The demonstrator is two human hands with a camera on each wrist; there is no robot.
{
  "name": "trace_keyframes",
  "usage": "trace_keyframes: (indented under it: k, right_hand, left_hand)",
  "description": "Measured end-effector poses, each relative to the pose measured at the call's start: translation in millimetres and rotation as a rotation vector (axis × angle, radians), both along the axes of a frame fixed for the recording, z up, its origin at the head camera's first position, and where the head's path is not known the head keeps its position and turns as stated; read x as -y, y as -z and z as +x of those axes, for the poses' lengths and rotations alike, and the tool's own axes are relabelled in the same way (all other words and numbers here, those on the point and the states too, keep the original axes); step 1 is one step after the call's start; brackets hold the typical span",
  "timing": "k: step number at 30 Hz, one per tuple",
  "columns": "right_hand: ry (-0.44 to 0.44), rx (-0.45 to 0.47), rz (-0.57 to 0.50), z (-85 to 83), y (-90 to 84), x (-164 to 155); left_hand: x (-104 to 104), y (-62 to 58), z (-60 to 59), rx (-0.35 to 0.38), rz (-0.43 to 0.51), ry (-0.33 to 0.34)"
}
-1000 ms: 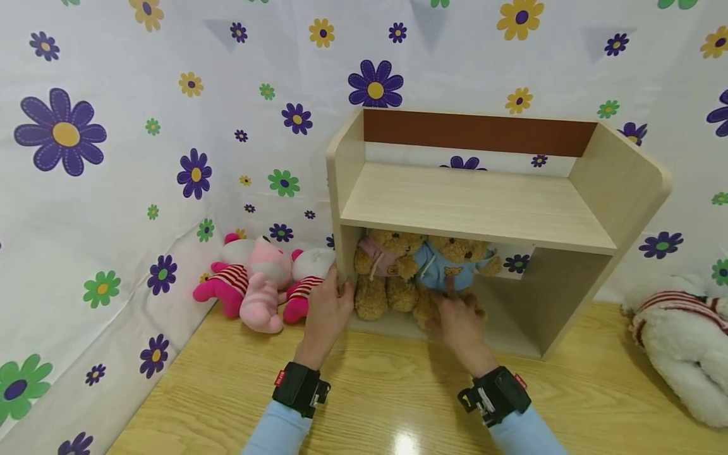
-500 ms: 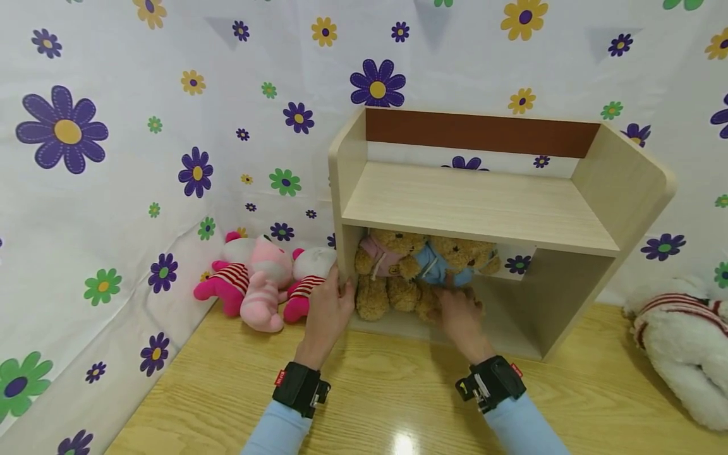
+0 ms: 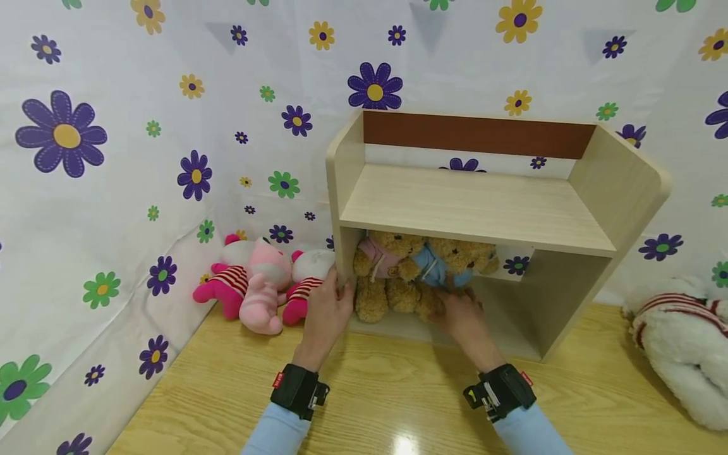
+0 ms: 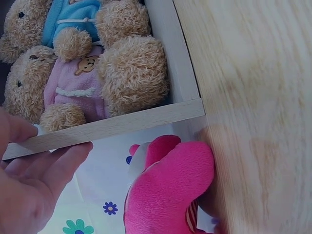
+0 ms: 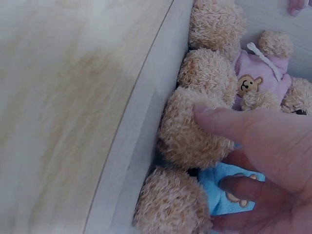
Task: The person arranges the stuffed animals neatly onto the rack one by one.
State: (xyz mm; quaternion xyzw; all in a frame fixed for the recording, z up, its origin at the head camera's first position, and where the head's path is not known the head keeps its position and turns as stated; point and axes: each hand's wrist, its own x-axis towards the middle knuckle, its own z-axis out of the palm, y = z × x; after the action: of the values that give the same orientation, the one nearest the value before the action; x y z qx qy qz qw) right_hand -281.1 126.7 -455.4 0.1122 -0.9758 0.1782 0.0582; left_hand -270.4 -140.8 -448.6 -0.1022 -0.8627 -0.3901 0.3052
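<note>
A pale wooden shelf [image 3: 478, 205] stands on the table. Two brown teddy bears sit in its lower compartment: one in a pink hoodie [image 3: 380, 262] [image 4: 73, 90] [image 5: 261, 78] and, to its right, one in a blue top [image 3: 440, 268] [image 4: 68, 19] [image 5: 226, 190]. My left hand [image 3: 340, 289] [image 4: 58, 140] grips the front edge of the shelf's left side panel [image 4: 122, 124], thumb on one face and fingers on the other. My right hand [image 3: 457, 306] [image 5: 212, 146] reaches into the compartment and holds the blue bear by its legs, thumb pressed on a furry leg [image 5: 195, 136].
Pink and white striped plush toys [image 3: 256, 281] [image 4: 170, 190] lie left of the shelf against the flowered cloth wall [image 3: 114, 158]. A big white plush [image 3: 682, 341] lies at the right. The upper shelf board holds nothing. Bare table [image 3: 392, 392] lies in front.
The blue bear has gone deeper under the shelf board, and my right hand has followed it in a little. My left hand has stayed on the side panel.
</note>
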Motion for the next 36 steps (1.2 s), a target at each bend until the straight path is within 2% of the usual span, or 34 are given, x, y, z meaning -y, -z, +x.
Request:
trace_keyframes:
  k: [7,12,19,22,26,28,33,36]
  right_hand:
    - [-0.051,-0.104,-0.115,16.4,5.2,-20]
    - [-0.051,-0.146,-0.139,32.6,-0.7,-41]
    - [-0.033,-0.142,-0.146,68.9,-12.9,-82]
    - [-0.014,-0.179,-0.134,86.5,-15.8,-103]
    - [0.049,-0.195,-0.139,105.5,-17.9,-136]
    - [0.087,-0.253,-0.138,110.8,-19.1,-152]
    - [0.220,-0.383,-0.102,117.7,-24.6,-185]
    - [0.289,-0.419,-0.077,119.7,-23.6,-202]
  left_hand:
    - [-2,-6.0,-3.9,0.037,0.037,0.008]
    - [-4,-4.8,-7.3,0.061,0.038,0.009]
    - [-2,-1.5,-10.0,0.029,0.027,0.018]
    - [0,-0.1,-9.6,0.040,0.026,0.012]
    - [1,2.2,-7.6,0.058,0.032,0.016]
    - [1,3.4,-7.7,0.056,0.032,0.013]
    - [2,2.9,-8.8,0.034,0.034,0.010]
    - [1,2.1,-8.5,0.034,0.035,0.016]
